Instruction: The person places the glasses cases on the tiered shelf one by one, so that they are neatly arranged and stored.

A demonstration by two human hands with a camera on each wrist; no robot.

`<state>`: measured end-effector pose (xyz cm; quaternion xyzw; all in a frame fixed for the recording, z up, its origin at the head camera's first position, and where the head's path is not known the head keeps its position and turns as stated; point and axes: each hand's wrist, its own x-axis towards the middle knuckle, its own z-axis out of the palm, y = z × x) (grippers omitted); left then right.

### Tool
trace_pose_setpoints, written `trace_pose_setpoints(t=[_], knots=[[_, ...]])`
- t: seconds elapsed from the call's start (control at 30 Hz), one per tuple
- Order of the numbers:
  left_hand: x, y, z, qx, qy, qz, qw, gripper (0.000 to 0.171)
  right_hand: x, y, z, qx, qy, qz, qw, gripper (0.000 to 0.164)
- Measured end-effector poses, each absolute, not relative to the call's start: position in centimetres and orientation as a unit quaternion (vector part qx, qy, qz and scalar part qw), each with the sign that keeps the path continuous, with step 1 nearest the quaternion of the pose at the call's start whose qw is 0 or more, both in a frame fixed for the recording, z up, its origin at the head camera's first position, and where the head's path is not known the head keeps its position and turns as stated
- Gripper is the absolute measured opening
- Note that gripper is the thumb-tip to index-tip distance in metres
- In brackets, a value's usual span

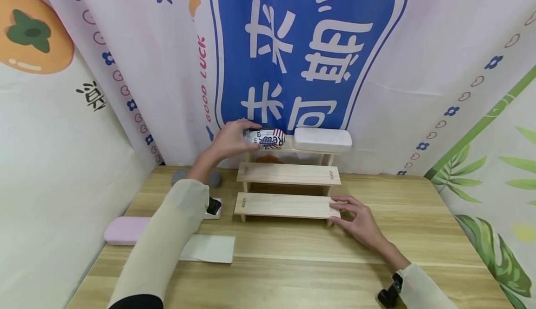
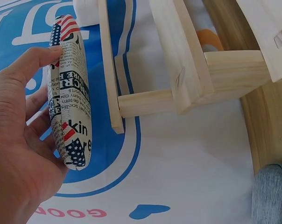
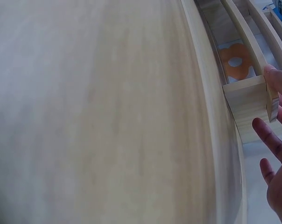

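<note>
While a pink case lay at the left of the wooden tabletop, the person's left sleeve covered its right end from view. Just past that sleeve lay a pale flat sheet; farther back were a small white object, half hidden at the wrist, and a rounded grey object behind the forearm. The left hand reached up to a three-step wooden shelf, its thumb and fingers curled round a patterned case printed with flags and lettering, parted only by the case's breadth. That case was at the left end of the top step; whether it touched the wood, I could not tell. To its right, a white case rested on the same step, before a printed cloth. Lower and farther right, the right hand gripped the end of the bottom step, thumb and forefinger parted across the board's corner; in the right wrist view, two other fingers stood free. A dark device sat at that wrist.
</note>
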<state>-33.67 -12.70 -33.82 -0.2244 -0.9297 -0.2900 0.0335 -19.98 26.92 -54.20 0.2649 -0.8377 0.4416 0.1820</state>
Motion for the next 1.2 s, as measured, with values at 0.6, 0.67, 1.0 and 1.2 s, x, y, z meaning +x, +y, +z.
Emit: trace_pose_setpoints(t=[0.6, 0.67, 1.0, 1.2], knots=[[-34.9, -11.0, -34.6, -0.220, -0.932, -0.288, 0.025, 0.062, -20.1, 27.0, -54.2, 0.259, -0.836, 0.454, 0.168, 0.037], [-35.1, -10.9, -34.7, -0.222, -0.933, -0.283, 0.028, 0.062, -20.1, 27.1, -54.2, 0.258, -0.837, 0.453, 0.169, 0.037], [-35.6, -10.4, -35.2, -0.246, -0.930, -0.270, 0.049, 0.061, -20.1, 27.0, -54.2, 0.255, -0.836, 0.455, 0.172, 0.039], [-35.7, -10.3, -35.4, -0.262, -0.919, -0.289, 0.060, 0.060, -20.0, 26.8, -54.1, 0.256, -0.834, 0.455, 0.178, 0.042]])
